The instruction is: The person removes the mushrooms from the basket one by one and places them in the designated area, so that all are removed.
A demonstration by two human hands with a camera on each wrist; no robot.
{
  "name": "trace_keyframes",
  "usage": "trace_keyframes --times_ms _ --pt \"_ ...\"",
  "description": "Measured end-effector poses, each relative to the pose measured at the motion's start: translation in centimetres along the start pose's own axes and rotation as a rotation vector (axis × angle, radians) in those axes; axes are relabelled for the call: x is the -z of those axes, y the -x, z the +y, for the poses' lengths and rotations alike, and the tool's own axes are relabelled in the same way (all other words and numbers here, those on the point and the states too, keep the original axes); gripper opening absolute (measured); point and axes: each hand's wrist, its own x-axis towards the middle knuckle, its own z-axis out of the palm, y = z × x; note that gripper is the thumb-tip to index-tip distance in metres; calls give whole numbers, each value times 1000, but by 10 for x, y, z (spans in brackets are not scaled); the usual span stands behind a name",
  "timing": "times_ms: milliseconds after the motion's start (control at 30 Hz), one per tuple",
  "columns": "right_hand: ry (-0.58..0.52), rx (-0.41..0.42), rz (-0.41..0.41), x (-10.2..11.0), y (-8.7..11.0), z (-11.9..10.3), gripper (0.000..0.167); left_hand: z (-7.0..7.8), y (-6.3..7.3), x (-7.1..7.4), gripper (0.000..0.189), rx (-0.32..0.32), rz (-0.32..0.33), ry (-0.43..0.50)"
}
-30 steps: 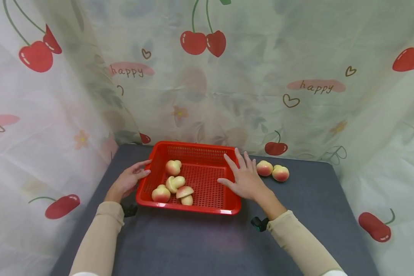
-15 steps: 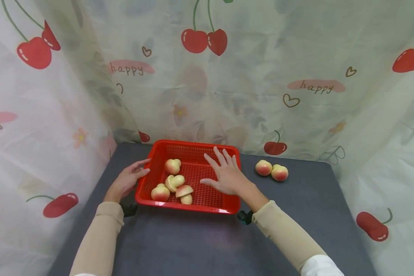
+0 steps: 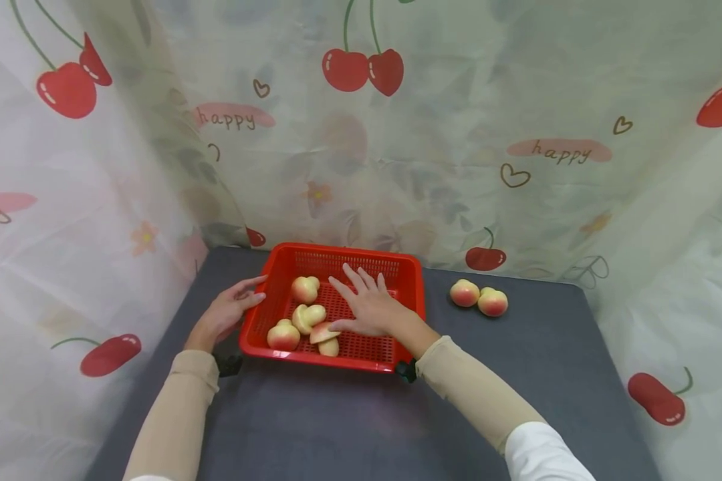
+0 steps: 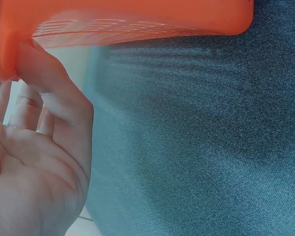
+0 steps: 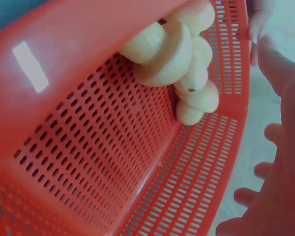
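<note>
A red plastic basket (image 3: 337, 364) with slotted walls stands on the dark table. Several toy mushrooms (image 3: 283, 335), cream with pinkish caps, lie in its left half, and the mushrooms (image 5: 162, 54) form a cluster in the right wrist view. My left hand (image 3: 219, 319) holds the basket's left rim, the thumb (image 4: 44, 64) under its edge; some fingertips are hidden. Over the basket's middle hovers my right hand (image 3: 370, 308), fingers spread and holding nothing. It partly covers one mushroom (image 3: 328, 347) in the head view; whether it touches it, I cannot tell.
Two more toy mushrooms (image 3: 464, 293) sit side by side on the table, right of the basket. A dark cloth-like surface (image 3: 505, 374) covers the table. Behind and at both sides hangs a pale curtain (image 3: 427, 167) printed with cherries.
My right hand has moved left, from the basket's right rim to over its middle. The left hand has kept its place on the left rim. The mushrooms have not moved.
</note>
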Motion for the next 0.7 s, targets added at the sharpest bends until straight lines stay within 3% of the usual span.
trace_keyframes --times_ms 333,700 --pt "-29 25 -57 -6 -18 -2 101 0 -1 1 61 -1 6 0" --pt "-235 41 -136 -16 -33 5 100 1 -3 -1 58 5 21 9"
